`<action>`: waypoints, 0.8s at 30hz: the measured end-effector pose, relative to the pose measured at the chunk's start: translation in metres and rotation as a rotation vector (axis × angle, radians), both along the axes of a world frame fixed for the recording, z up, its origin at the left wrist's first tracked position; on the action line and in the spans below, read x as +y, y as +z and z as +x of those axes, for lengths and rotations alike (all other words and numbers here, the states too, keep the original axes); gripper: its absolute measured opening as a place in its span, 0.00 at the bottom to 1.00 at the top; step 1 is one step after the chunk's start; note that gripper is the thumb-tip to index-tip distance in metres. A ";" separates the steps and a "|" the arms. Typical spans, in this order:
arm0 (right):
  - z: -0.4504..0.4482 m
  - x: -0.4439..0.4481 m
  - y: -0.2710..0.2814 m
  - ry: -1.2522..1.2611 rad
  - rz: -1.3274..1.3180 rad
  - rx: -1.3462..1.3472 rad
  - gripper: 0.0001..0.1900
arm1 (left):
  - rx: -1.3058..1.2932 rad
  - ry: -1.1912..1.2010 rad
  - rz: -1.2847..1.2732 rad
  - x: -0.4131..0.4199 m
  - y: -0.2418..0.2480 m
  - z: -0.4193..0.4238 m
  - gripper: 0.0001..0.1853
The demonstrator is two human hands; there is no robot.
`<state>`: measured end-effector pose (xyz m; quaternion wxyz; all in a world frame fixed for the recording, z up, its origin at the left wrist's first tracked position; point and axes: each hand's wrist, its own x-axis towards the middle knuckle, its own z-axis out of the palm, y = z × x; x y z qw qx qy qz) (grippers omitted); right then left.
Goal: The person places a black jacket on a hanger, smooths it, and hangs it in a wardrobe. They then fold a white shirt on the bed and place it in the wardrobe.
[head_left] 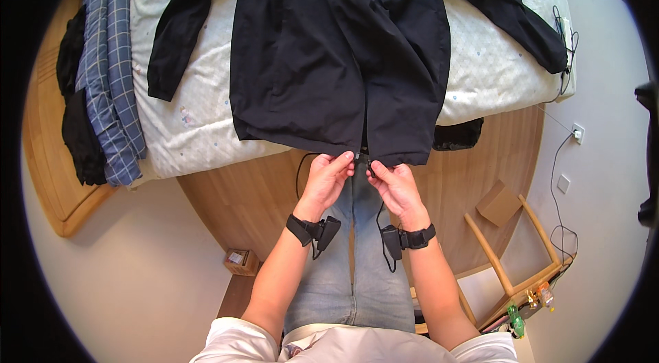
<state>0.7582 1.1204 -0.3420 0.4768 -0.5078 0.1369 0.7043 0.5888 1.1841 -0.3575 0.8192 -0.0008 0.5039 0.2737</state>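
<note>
A black jacket (309, 54) lies spread on the bed, its sleeves out to both sides and its hem hanging over the near edge. At the hem, the two front edges sit side by side with a narrow dark gap between them. My left hand (329, 177) pinches the bottom corner of the left front edge, thumb on top, by a small zipper end. Just right of it, my right hand (394, 183) grips the bottom of the other front edge and a small dark zipper part. The fingers partly hide the zipper ends, so whether these are joined is unclear.
The bed (175, 147) has a pale patterned cover. Folded blue checked fabric (110, 85) and black cloth (82, 141) lie at its left. A power strip (566, 33) with cables rests at the right edge. A wooden stool (494, 255) and a cardboard box (498, 203) stand on the right.
</note>
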 end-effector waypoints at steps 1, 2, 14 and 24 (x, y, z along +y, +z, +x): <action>-0.001 0.001 0.001 -0.001 0.012 -0.004 0.06 | -0.005 -0.006 0.021 0.001 0.002 0.001 0.05; -0.002 0.002 0.002 -0.001 0.024 -0.008 0.07 | -0.010 -0.013 0.041 0.003 0.004 0.001 0.05; -0.021 0.012 0.018 -0.104 0.085 -0.204 0.10 | 0.050 0.026 0.165 0.004 0.011 0.019 0.05; -0.017 0.039 0.030 -0.149 0.134 -0.321 0.09 | 0.135 -0.040 0.270 0.023 0.026 0.031 0.04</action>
